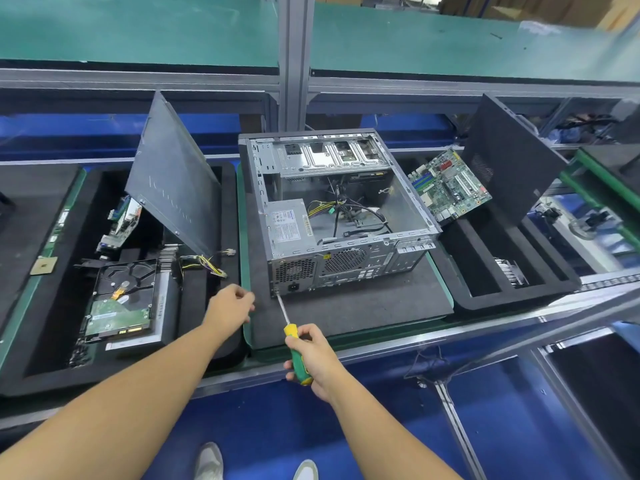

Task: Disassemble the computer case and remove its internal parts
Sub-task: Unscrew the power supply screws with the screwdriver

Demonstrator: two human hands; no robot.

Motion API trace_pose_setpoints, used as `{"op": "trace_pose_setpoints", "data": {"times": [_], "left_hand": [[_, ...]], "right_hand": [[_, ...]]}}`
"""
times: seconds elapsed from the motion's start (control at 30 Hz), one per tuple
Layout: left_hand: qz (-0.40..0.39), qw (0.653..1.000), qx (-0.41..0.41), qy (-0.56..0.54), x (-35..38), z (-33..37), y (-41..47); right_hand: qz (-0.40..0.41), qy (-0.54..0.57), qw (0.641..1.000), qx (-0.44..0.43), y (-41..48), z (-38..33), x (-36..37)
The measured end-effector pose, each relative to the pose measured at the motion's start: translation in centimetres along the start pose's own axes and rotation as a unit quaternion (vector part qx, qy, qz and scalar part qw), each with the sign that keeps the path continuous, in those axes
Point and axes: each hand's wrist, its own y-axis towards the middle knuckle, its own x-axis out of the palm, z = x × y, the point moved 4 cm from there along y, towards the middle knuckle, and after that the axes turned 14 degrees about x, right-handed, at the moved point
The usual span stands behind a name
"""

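An open grey computer case [408, 202] lies on its side on a dark mat [363, 306] in the middle of the bench. Inside it sit a silver power supply [289, 225] and loose cables [349, 211]. My right hand [313, 355] grips a green and yellow screwdriver [294, 348]; its tip touches the case's rear panel at the lower left corner, near the power socket [293, 286]. My left hand [230, 303] hovers just left of the case with fingers curled, holding nothing that I can see.
A black foam tray [34, 372] on the left holds a hard drive [119, 303], a circuit card [123, 220] and a leaning side panel [173, 178]. Right of the case a motherboard [450, 185] and another side panel [509, 157] lean in a second tray [485, 299].
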Motion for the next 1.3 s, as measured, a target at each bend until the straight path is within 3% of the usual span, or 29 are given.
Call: {"op": "trace_pose_setpoints", "data": {"times": [0.1,0.2,0.5,0.73,1.07,1.3], "left_hand": [[-0.043,0.985,-0.083,-0.147,3.0,0.5,-0.4],[-0.07,0.968,-0.126,-0.204,4.8,0.7,-1.1],[-0.019,0.967,-0.141,-0.213,5.7,0.9,-1.5],[-0.018,0.955,-0.155,-0.252,6.0,0.9,-1.5],[-0.079,0.923,-0.185,-0.329,6.7,0.9,-1.4],[-0.005,0.935,-0.19,-0.3,6.2,0.1,-0.8]], "right_hand": [[0.001,0.002,1.0,0.012,-0.1,-0.1,0.2],[-0.022,0.044,0.998,0.047,-0.4,-0.2,0.8],[-0.029,0.022,0.998,0.044,-1.0,-0.2,0.9],[-0.092,0.053,0.992,0.067,-1.3,0.1,0.6],[-0.018,0.004,1.0,0.008,-0.7,0.5,-0.3],[-0.036,0.057,0.996,0.064,-0.5,0.4,0.2]]}}
